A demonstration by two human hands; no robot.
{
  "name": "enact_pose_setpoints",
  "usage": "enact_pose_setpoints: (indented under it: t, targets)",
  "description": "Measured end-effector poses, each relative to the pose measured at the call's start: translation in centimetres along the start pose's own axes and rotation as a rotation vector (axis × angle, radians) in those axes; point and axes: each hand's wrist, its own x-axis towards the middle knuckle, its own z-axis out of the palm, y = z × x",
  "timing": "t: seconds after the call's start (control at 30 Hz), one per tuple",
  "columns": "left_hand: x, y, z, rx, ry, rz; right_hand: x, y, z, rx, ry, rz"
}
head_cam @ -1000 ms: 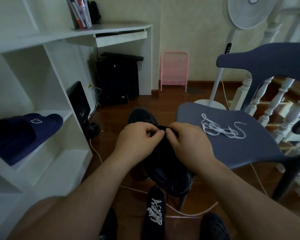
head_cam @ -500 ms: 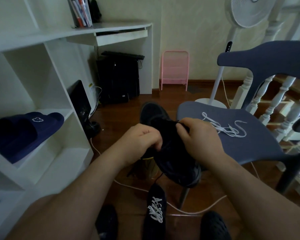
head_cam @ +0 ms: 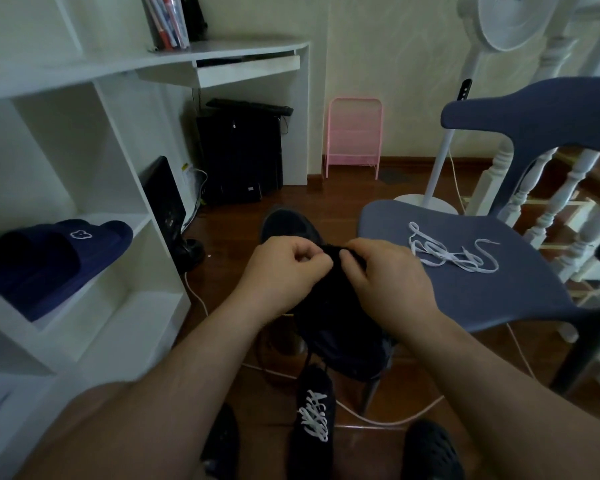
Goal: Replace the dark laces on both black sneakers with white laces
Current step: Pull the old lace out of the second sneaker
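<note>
Nearest, on the floor (head_cam: 343,188): one black sneaker with white laces (head_cam: 314,415), flanked by two dark clogs, one left (head_cam: 222,441) and one right (head_cam: 430,452). One white cable (head_cam: 388,419) snaking across the boards behind them.

Above that, held up in mid-air: one black sneaker still dark-laced (head_cam: 340,327), toe pointing away, a dark lace end (head_cam: 307,358) dangling below. Two hands on its upper middle, both in a pinching grip: left hand (head_cam: 284,271) with fingers curled tight, right hand (head_cam: 385,282) with thumb and fingertips nipping the dark material just beside the left; sneaker's heel hanging below both grips, toe showing beyond the knuckles.

To the right: one blue chair (head_cam: 482,299), one loose white lace (head_cam: 451,252) tangled on its seat, well apart from the hands.

To the left: white shelving (head_cam: 142,209) with navy slides (head_cam: 49,258), small white emblem, unreadable.

Farthest: one white table (head_cam: 222,60), one pink rack (head_cam: 354,133), one standing fan (head_cam: 513,19). No readable writing anywhere.
</note>
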Motion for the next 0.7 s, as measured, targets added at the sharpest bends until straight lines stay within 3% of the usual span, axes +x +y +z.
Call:
enact_pose_setpoints:
  t: [0.13,0.23,0.37,0.5,0.7]
  targets:
    - [-0.7,0.9,-1.4,-0.249,-0.212,0.144,0.4,1.0,-0.8,0.032,0.061,0.058]
    - [-0.4,0.1,-1.4,-0.23,-0.121,0.115,0.3,0.7,-1.0,0.008,0.076,0.043]
    - [0.0,-0.4,-0.5,-0.01,0.025,0.002,0.1,0.2,-0.7,-0.01,0.063,0.023]
    - [-0.3,-0.2,1.0,0.155,0.078,0.061,0.0,-0.4,-0.4,-0.003,0.04,-0.046]
    - [-0.6,0.1,-0.2,0.004,-0.037,0.097,0.4,1.1,-0.9,-0.031,0.078,0.05]
